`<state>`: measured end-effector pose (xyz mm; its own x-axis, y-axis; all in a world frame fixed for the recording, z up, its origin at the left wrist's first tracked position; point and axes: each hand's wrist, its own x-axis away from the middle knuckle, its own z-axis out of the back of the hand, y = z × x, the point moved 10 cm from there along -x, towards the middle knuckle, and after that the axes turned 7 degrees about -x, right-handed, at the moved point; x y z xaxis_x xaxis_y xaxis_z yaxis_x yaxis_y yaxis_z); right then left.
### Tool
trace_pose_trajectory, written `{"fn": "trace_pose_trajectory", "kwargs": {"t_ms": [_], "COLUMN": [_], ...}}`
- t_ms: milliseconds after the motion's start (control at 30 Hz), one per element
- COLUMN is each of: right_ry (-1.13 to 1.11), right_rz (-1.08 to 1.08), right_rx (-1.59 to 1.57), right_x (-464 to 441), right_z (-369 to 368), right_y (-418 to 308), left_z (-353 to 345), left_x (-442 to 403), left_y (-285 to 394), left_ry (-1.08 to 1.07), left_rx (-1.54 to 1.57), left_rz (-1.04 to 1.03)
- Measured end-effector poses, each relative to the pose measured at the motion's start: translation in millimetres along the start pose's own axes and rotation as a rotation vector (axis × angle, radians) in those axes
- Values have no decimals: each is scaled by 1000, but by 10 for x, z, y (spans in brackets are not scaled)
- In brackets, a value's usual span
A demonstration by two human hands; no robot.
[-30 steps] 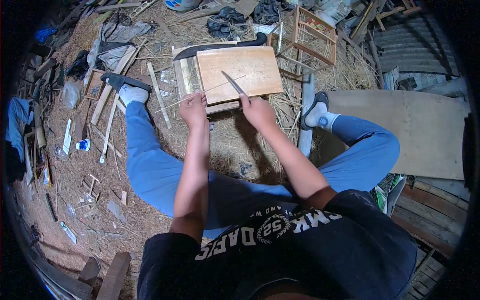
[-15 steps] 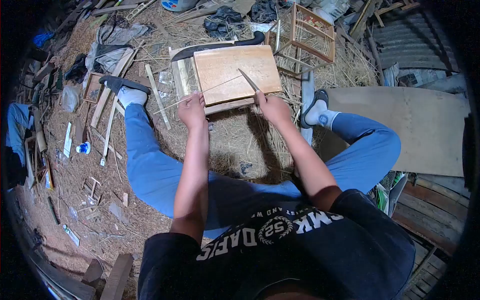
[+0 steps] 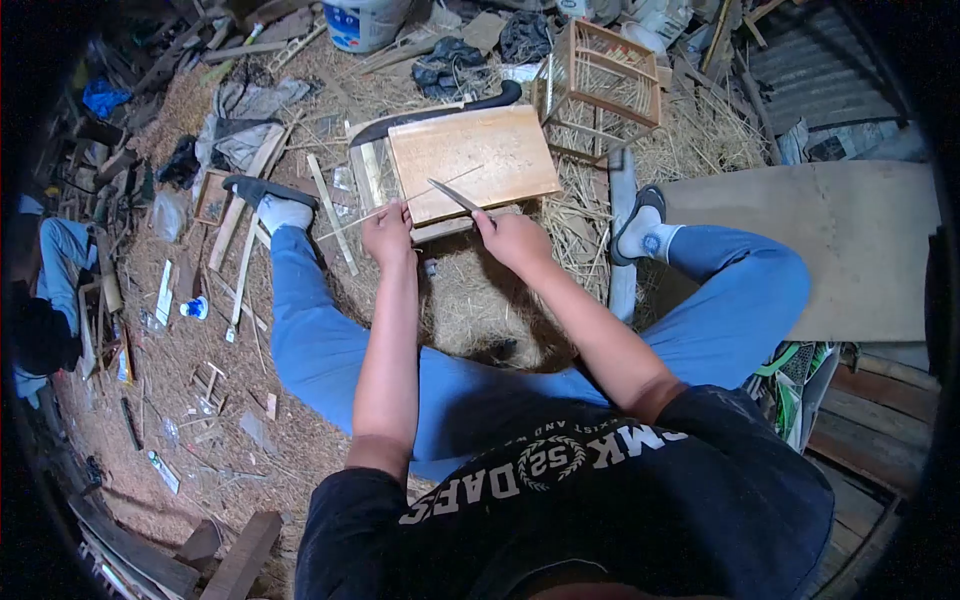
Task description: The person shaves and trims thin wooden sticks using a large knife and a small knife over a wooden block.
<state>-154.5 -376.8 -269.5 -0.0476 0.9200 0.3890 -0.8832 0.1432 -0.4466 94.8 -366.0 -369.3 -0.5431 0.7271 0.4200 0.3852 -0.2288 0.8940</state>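
My left hand (image 3: 388,232) is closed around a thin pale wooden stick (image 3: 445,183), which slants up to the right across the wooden board (image 3: 480,150). My right hand (image 3: 510,238) grips a knife (image 3: 454,195) by its handle. The blade points up and left over the board's near part, close to the stick; whether they touch I cannot tell. Under the board lies a wooden base (image 3: 450,228), and a dark curved-handled tool (image 3: 440,108) rests along its far side.
A slatted wooden frame (image 3: 615,70) stands behind the board on the right. Straw and shavings (image 3: 330,420) cover the ground. A large flat sheet (image 3: 800,250) lies to my right, a white bucket (image 3: 365,22) at the back. Another person's leg (image 3: 62,262) shows at far left.
The knife and my right hand have moved left and down along the stick, toward my left hand. The whole view has shifted slightly. Both hands keep their hold.
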Motion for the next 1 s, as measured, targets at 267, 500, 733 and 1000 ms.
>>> {"fn": "trace_pose_trajectory", "kwargs": {"t_ms": [267,500,733,1000], "right_ry": [-26,-117,-104,-109], "right_rz": [36,166,290,391], "right_rx": [-26,-450,-625,-777], "right_x": [160,363,652,621], "right_z": [155,433,917,1175], "right_y": [-74,-177,-548,-679], "left_z": [23,-353,-909,-1164], "left_x": [171,1431,2260,2056], "left_y": [178,1937,3039,3449], "left_ry": [31,96,27,-69], "left_rx": [30,-329,-487,-757], "left_rz": [-103,-683,-1060,-1136]}}
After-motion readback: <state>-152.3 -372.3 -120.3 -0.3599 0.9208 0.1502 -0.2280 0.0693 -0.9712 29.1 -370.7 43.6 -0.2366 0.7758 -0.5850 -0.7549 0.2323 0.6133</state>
